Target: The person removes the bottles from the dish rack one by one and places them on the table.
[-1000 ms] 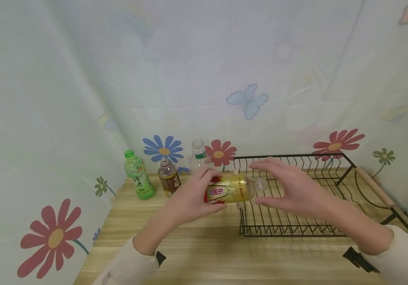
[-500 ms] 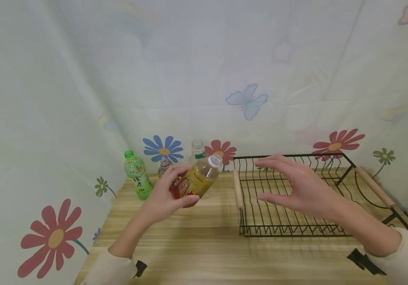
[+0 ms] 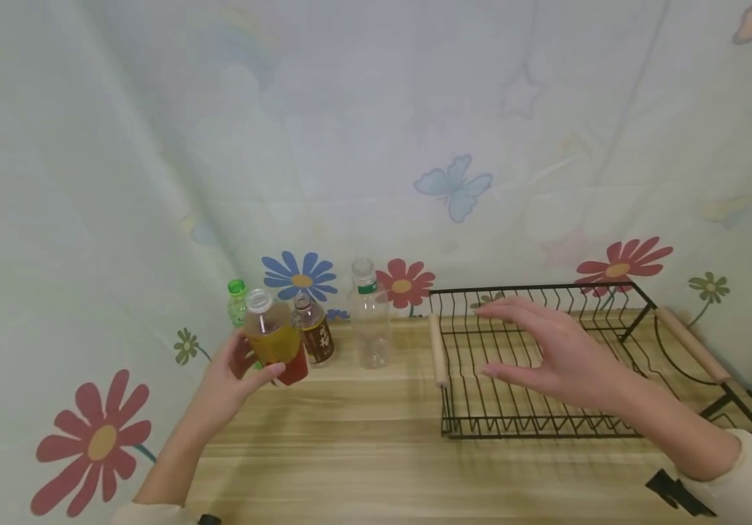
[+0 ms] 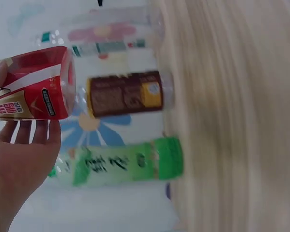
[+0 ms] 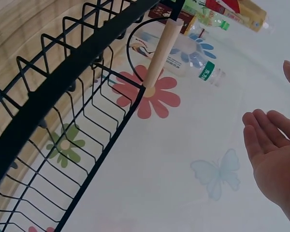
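My left hand [image 3: 227, 383] grips a red and gold plastic bottle [image 3: 278, 337] around its side, nearly upright and tilted a little. In the left wrist view the red lower part of this bottle [image 4: 38, 87] hangs above the table level. Behind it in the head view is a green bottle [image 3: 237, 302], mostly hidden. A brown-labelled bottle [image 3: 315, 332] stands just to its right, and a clear bottle [image 3: 371, 328] with a green neck band stands further right. Over the wire rack, my right hand [image 3: 566, 357] hovers with thumb and fingers apart, holding nothing.
A black wire dish rack [image 3: 546, 426] with wooden handles [image 3: 437, 350] occupies the right part of the wooden table [image 3: 349, 467]. A flower-printed cloth [image 3: 349, 146] hangs behind and along the left side.
My left hand has carried the red and gold bottle left, away from my right hand, turning it from lying sideways to nearly upright. My right hand has barely moved.
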A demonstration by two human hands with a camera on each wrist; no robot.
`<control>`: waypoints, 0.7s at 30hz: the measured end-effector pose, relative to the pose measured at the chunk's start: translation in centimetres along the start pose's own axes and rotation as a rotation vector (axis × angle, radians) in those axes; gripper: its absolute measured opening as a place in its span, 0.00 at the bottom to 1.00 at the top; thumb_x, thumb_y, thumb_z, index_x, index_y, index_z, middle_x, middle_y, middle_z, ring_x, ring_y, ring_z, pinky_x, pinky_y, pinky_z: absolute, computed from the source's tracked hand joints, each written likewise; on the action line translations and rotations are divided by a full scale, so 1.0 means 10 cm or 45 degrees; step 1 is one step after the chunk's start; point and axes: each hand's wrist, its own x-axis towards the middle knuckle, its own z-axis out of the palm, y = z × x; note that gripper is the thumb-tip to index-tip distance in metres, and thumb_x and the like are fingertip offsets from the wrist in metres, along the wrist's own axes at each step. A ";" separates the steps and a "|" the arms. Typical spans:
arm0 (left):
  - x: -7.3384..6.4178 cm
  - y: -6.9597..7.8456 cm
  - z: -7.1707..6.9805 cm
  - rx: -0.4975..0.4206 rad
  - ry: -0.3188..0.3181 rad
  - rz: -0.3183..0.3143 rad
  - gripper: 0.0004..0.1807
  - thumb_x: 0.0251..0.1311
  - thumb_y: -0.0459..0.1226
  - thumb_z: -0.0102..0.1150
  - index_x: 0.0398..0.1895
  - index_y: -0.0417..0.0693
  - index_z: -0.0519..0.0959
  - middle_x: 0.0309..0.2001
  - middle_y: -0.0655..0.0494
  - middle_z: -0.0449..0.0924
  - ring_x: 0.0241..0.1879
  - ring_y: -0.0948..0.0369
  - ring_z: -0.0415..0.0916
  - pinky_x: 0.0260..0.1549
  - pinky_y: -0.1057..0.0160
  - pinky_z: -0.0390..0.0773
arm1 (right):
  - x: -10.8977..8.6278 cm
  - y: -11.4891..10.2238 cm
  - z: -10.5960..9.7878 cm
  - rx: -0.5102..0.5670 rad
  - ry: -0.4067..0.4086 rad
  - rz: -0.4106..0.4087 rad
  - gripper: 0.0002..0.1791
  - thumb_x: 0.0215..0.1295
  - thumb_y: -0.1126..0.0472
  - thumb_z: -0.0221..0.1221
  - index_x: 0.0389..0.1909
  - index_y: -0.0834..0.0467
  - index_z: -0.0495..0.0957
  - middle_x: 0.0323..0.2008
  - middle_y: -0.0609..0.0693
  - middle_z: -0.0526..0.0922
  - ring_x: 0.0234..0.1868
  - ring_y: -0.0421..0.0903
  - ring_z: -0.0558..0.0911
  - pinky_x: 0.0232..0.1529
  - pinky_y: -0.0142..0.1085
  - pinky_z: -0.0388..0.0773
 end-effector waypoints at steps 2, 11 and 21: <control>-0.05 -0.12 -0.10 -0.006 0.016 -0.043 0.46 0.70 0.47 0.70 0.85 0.58 0.54 0.80 0.52 0.62 0.77 0.43 0.63 0.70 0.49 0.73 | -0.02 0.03 0.01 0.004 0.003 0.007 0.38 0.60 0.52 0.78 0.70 0.52 0.76 0.64 0.47 0.81 0.62 0.50 0.82 0.58 0.55 0.84; -0.20 -0.49 -0.38 0.001 0.042 -0.138 0.48 0.70 0.45 0.70 0.85 0.53 0.51 0.81 0.43 0.58 0.78 0.38 0.59 0.61 0.75 0.73 | -0.13 0.15 0.04 -0.019 0.023 0.010 0.37 0.60 0.53 0.78 0.69 0.54 0.77 0.64 0.50 0.82 0.61 0.52 0.83 0.57 0.56 0.84; -0.18 -1.01 -0.39 0.010 0.196 -0.175 0.51 0.67 0.43 0.74 0.83 0.42 0.52 0.78 0.38 0.61 0.75 0.39 0.62 0.64 0.68 0.76 | -0.24 0.24 0.11 -0.023 0.010 0.061 0.37 0.61 0.53 0.77 0.70 0.53 0.76 0.62 0.49 0.83 0.58 0.49 0.84 0.54 0.52 0.86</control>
